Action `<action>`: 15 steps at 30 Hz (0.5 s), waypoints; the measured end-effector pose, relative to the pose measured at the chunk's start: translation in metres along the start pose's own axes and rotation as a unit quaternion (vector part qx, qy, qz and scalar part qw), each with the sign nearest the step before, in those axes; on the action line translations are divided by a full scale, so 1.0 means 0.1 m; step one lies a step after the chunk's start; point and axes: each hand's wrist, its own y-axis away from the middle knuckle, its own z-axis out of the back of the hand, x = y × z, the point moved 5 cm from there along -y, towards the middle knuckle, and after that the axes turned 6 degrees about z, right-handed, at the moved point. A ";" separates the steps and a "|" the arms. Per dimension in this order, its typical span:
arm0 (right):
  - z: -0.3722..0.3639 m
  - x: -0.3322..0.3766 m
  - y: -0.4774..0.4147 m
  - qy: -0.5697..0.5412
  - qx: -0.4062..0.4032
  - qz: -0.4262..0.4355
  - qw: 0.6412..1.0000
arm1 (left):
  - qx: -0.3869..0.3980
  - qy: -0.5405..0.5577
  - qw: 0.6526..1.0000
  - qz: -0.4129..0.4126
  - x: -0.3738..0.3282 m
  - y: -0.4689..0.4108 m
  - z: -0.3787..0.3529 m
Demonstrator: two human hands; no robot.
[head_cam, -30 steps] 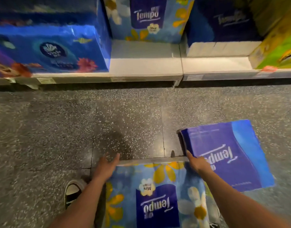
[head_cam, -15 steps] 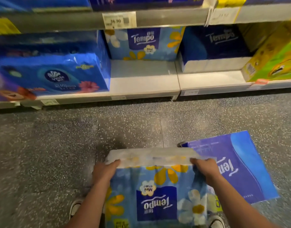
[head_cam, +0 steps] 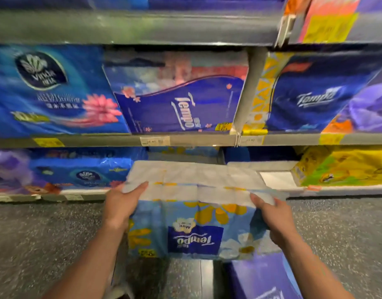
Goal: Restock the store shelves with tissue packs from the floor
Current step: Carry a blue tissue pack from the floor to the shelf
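Both hands, left hand (head_cam: 123, 203) and right hand (head_cam: 276, 216), grip the flowered tissue pack (head_cam: 194, 225) by its ends, off the floor. The soft wrap could slip, or its far end could catch the bottom shelf's front edge (head_cam: 337, 192).

We see a light-blue plastic tissue pack (head_cam: 194, 229) printed with yellow and white flowers and a dark-blue label, a purple rectangular pack (head_cam: 261, 277), and a speckled grey floor (head_cam: 34, 244).

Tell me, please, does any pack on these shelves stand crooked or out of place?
Yes. On the middle shelf, the dark blue Tempo pack stands on its end and leans, its logo running vertically, while the Vinda pack beside it reads upright. The floral pack, gripped by left hand and right hand, shows its logo upside down.
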 end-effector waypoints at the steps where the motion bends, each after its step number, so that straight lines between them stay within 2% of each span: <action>1: -0.04 0.13 -0.10 -0.015 -0.002 0.021 1.000 | -0.003 0.023 1.000 -0.016 -0.12 -0.09 -0.03; 5: -0.26 0.24 -0.48 -0.066 -0.021 0.089 0.994 | -0.002 0.072 0.995 -0.069 -0.20 -0.49 -0.24; 9: -0.45 -0.18 -0.83 -0.091 -0.043 0.113 0.988 | 0.022 0.092 0.989 -0.111 0.13 -0.79 -0.46; 15: -0.70 -0.30 -1.09 -0.057 -0.004 0.174 0.983 | 0.036 0.128 0.984 -0.119 0.37 -1.13 -0.65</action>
